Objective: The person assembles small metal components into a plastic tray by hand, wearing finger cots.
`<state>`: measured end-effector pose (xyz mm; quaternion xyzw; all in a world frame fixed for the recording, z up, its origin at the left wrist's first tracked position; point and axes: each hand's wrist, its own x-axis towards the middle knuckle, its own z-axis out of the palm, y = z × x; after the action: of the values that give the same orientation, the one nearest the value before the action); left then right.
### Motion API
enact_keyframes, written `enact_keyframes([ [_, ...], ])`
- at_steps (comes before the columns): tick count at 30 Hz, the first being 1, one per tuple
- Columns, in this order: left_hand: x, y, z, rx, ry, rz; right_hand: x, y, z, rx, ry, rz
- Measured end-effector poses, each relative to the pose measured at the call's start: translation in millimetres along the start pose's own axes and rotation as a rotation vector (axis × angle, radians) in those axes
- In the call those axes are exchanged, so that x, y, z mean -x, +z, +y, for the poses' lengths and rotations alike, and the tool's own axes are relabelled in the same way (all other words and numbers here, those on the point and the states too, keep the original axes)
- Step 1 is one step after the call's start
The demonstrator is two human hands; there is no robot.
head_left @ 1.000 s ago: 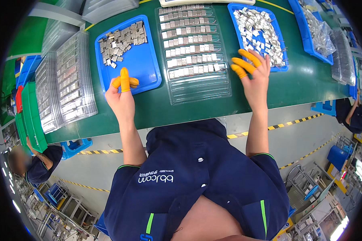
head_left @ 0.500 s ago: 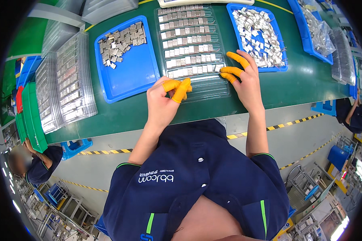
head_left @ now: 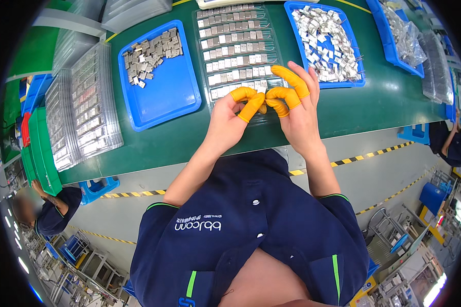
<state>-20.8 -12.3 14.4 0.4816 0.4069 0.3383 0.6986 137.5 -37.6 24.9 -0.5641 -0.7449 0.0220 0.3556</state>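
Note:
My left hand (head_left: 229, 118) and my right hand (head_left: 298, 110), both with orange finger cots, meet over the near part of a clear plastic tray (head_left: 210, 105). At the right hand's pinched fingertips is a small white connector (head_left: 261, 89). The left thumb and forefinger close up right against it; whatever lies between them is hidden. Several rows of small white and silver connectors (head_left: 235, 50) fill the tray, with thin wires at their right ends. Left of the tray, a blue bin (head_left: 169, 105) holds loose silver metal shells (head_left: 153, 53). To the right, another blue bin (head_left: 362, 82) holds loose white connectors (head_left: 325, 41).
Stacked clear trays (head_left: 95, 102) with parts lie at the left of the green table (head_left: 343, 110). Green bins (head_left: 43, 148) stand at its left edge. A blue bin (head_left: 392, 53) with plastic bags is at far right. Co-workers (head_left: 56, 210) sit on both sides.
My left hand has moved right and my right hand slightly left, so their fingertips now meet. The white connector has come off the tray's right edge with the right hand.

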Motion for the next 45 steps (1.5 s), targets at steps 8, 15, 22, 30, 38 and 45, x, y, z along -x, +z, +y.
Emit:
enact_keyframes([
  [8,0,3,-5,0.284,0.054,0.109,10,22,-8,-0.871,0.459,0.212],
  [15,2,1,-12,0.38,0.006,0.175,17,27,-13,-0.981,0.545,0.07],
  [22,3,-11,-19,0.268,-0.001,0.099,17,22,-12,-1.066,0.58,0.192],
  [30,8,-6,-3,0.189,0.076,0.105,18,12,-4,-1.527,0.882,0.032],
  [38,14,-6,8,0.063,0.057,0.047,13,-5,2,-1.334,0.738,-0.206],
  [45,14,-1,12,-0.25,0.249,0.045,8,-21,7,-0.665,0.38,-0.319],
])
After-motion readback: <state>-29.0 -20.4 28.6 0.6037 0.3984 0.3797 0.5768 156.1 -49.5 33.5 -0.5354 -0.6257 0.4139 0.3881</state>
